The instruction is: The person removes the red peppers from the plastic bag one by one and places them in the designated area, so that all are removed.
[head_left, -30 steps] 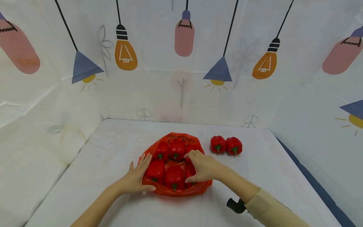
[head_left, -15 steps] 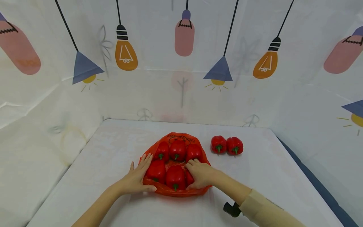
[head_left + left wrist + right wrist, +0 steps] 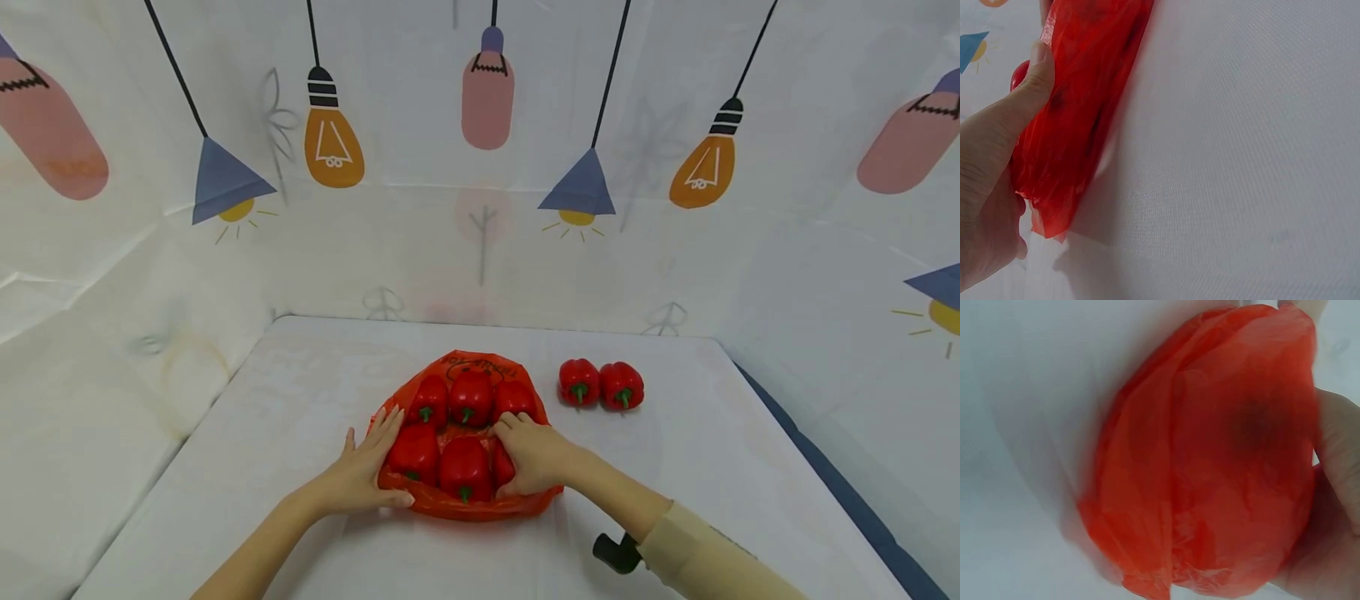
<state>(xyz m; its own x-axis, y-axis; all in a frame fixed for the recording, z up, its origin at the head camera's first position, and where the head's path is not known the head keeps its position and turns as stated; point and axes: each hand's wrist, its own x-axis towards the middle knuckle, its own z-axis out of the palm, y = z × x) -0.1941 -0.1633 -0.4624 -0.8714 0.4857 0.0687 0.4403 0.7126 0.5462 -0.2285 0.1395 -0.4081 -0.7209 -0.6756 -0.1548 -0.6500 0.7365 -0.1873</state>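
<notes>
A red-orange plastic bag [image 3: 459,509] lies with its mouth open on the table, several red bell peppers [image 3: 471,398] sitting in it in two rows. My left hand [image 3: 360,473] rests along the bag's left side, fingers spread and fairly straight; the left wrist view shows its thumb [image 3: 1037,78] against the red plastic. At the front right, my right hand [image 3: 534,454] grips a bell pepper [image 3: 502,468] inside the bag, covering much of it. Seen from the right wrist, the bag's outer wall [image 3: 1241,487] hides most of that grip.
Two more red bell peppers [image 3: 579,382] stand side by side behind and right of the bag on the white table [image 3: 315,358]. A lamp-patterned cloth [image 3: 420,225] hangs at the back and sides. A black device [image 3: 617,553] is by the right wrist.
My right hand has shifted slightly toward the front of the bag, leaving the back right pepper more visible. The left hand has stayed in place.
</notes>
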